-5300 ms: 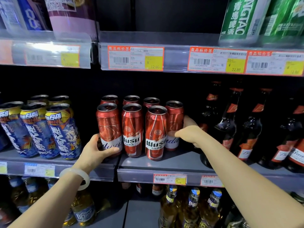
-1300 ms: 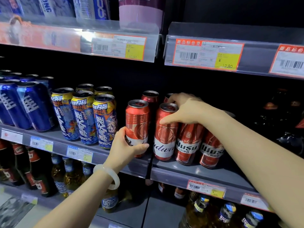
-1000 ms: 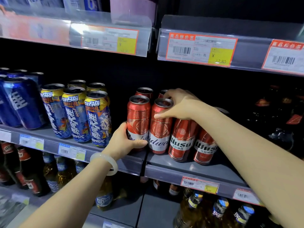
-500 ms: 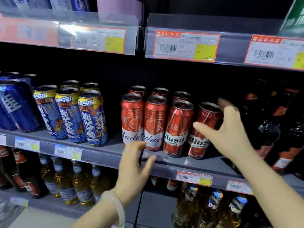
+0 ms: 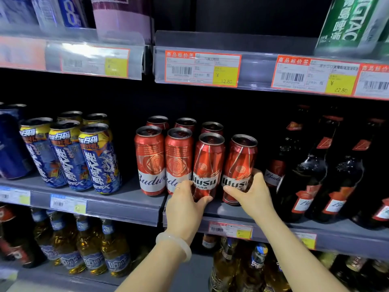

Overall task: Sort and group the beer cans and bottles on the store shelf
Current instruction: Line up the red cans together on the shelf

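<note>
On the middle shelf (image 5: 126,204) stand red cans in two rows. In the front row are two Budweiser cans (image 5: 149,160) (image 5: 178,157), then two Wusu cans. My left hand (image 5: 185,209) grips the base of the left Wusu can (image 5: 208,163). My right hand (image 5: 252,197) grips the base of the right Wusu can (image 5: 240,163), which leans slightly to the right. Three more red cans (image 5: 185,123) stand behind, mostly hidden.
Blue and yellow cans (image 5: 99,157) stand left of the red ones, with dark blue cans (image 5: 8,144) further left. Dark Budweiser bottles (image 5: 311,169) fill the right side. Amber bottles (image 5: 88,245) sit below. Price tags (image 5: 202,68) line the upper shelf edge; green Tsingtao packs (image 5: 349,22) stand above.
Half a second ago both hands were open in front of the shelf. Now each has closed around the lower part of a Wusu can.
</note>
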A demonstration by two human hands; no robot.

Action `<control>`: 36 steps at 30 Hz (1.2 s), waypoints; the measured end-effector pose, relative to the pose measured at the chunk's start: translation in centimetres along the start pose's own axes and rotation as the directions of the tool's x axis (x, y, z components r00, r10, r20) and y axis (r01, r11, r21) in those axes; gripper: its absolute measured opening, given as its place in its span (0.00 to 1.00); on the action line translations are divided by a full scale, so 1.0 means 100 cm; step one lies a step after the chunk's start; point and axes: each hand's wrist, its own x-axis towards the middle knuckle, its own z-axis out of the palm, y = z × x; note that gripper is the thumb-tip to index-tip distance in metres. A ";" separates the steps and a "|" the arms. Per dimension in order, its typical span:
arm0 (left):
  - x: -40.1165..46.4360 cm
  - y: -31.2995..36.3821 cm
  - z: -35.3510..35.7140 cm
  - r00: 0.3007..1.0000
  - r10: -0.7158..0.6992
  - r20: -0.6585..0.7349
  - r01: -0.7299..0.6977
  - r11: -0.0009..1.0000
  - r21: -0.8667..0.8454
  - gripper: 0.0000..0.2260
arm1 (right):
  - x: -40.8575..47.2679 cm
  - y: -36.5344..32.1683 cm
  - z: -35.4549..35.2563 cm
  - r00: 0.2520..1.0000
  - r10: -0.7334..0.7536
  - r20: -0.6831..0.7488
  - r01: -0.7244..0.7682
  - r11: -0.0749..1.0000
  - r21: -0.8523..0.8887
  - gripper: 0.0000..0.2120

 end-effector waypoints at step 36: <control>-0.013 -0.035 -0.024 0.901 0.414 0.130 -0.417 0.909 -0.005 0.05 | -0.018 0.023 0.034 0.978 -0.066 -0.196 0.017 0.970 -0.243 0.37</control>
